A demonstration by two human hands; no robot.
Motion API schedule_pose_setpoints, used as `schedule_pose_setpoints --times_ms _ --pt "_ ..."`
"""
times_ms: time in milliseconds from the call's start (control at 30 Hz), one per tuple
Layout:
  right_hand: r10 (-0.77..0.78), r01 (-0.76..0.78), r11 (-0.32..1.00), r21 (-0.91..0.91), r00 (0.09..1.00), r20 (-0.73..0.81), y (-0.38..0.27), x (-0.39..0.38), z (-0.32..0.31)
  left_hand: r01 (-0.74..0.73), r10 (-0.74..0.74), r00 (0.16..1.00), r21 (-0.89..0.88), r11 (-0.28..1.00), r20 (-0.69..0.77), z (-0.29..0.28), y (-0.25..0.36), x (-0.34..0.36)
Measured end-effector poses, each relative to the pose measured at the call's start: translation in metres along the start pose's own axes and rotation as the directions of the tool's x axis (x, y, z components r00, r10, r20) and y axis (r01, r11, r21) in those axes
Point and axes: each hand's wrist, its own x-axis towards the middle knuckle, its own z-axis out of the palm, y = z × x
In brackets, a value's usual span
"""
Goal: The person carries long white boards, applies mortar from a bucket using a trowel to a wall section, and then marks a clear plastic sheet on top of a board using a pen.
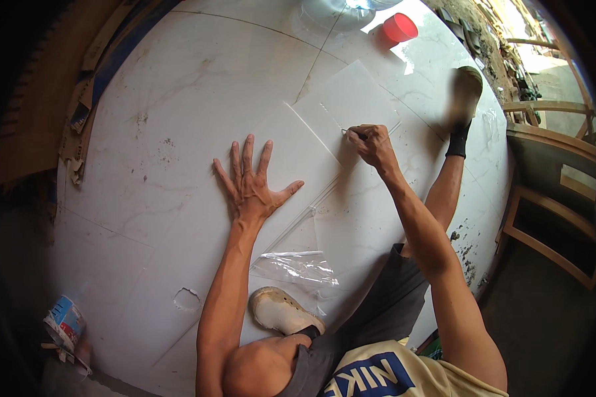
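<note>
My left hand [250, 185] lies flat with its fingers spread, pressing on a smooth, pale sheet [281, 142] on the floor. To its right, my right hand [372, 144] is closed in a pinch, low over a translucent square panel [351, 86]. Something small and dark shows between its fingers, with a thin tip at the panel; its kind is hidden by the fingers. A faint row of marks runs on the panel just beyond that tip. Crumpled clear plastic film [298, 266] lies nearer me, between my forearms.
The floor [172, 79] is white marbled tile. A red cup [399, 28] and a clear rounded container [328, 14] stand at the far side. A blue-and-white tub [65, 323] is at the near left, wooden frames [549, 228] at the right. My shoe [285, 309] rests near the film.
</note>
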Motion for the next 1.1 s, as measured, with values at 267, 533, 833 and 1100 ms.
schedule_pose_setpoints --times_ms 267,533,833,1100 --pt "0.068 -0.065 0.995 -0.07 0.997 0.034 0.004 -0.008 -0.007 0.002 -0.002 1.0 0.017 1.0 -0.009 0.0 0.001 0.0" --pt "0.168 -0.314 0.909 -0.273 0.878 -0.449 0.047 0.053 -0.018 0.027 -0.026 0.999 0.018 0.999 -0.018 -0.008 0.006 0.0" --pt "0.309 -0.456 0.812 -0.365 0.865 -0.395 0.067 0.073 -0.029 0.037 -0.045 0.993 -0.072 0.997 -0.106 -0.015 -0.011 -0.002" --pt "0.49 -0.542 0.835 -0.092 0.81 -0.322 0.045 0.057 -0.042 0.237 -0.237 0.97 -0.005 0.971 -0.046 -0.028 -0.008 -0.005"
